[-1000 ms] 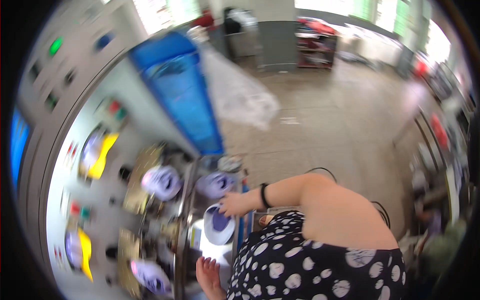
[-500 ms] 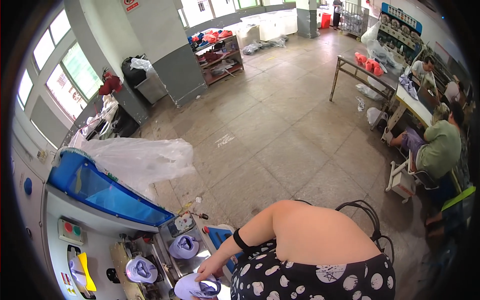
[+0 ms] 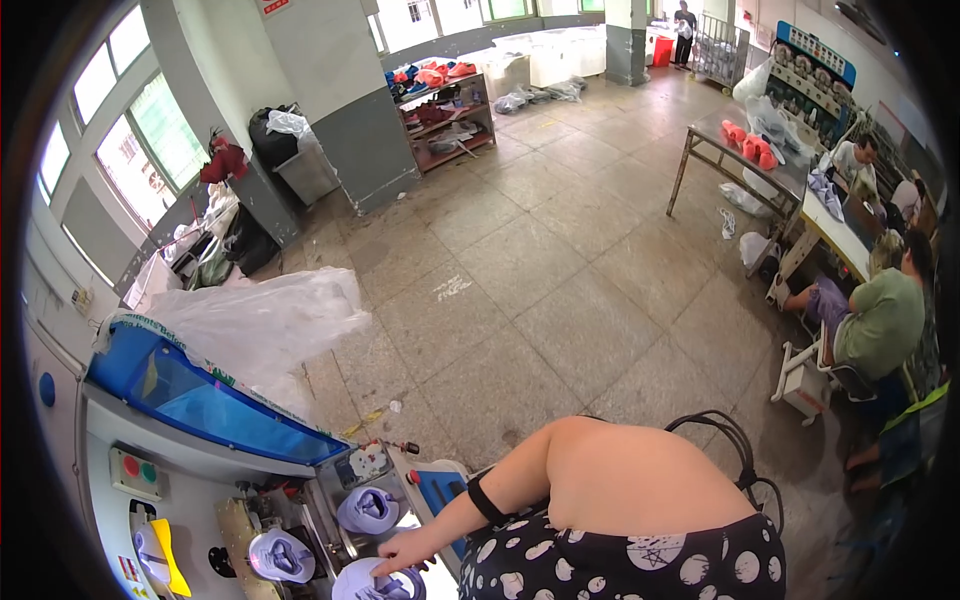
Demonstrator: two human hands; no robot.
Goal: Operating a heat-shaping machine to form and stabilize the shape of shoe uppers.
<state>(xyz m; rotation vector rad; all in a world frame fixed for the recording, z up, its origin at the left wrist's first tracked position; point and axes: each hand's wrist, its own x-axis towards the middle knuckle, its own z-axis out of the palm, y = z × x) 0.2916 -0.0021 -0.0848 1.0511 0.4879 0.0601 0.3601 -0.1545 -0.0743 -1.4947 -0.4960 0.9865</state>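
- One hand [image 3: 402, 552] shows at the bottom centre of the frame, at the end of a bare forearm with a black band [image 3: 487, 500] at the wrist; which of the person's hands it is cannot be told for sure, though it looks like the right.
- Its fingers are spread and curl down onto the top of a pale lilac shoe upper [image 3: 378, 583] at the bottom edge, touching it; a firm grip cannot be made out.
- No second hand of the person can be seen.
- Two more pale lilac shoe uppers sit on the grey machine surface [image 3: 330, 520], one just above the hand [image 3: 368, 508] and one to its left [image 3: 281, 556].
- A blue trough-shaped bin [image 3: 200, 400] lies along the machine at the lower left, with a clear plastic bag [image 3: 260, 325] bunched above it.
- A black-and-white dotted garment [image 3: 620, 565] fills the bottom centre-right.
- At the right edge, a seated person in a green shirt [image 3: 880, 325] works at a long table [image 3: 830, 225].
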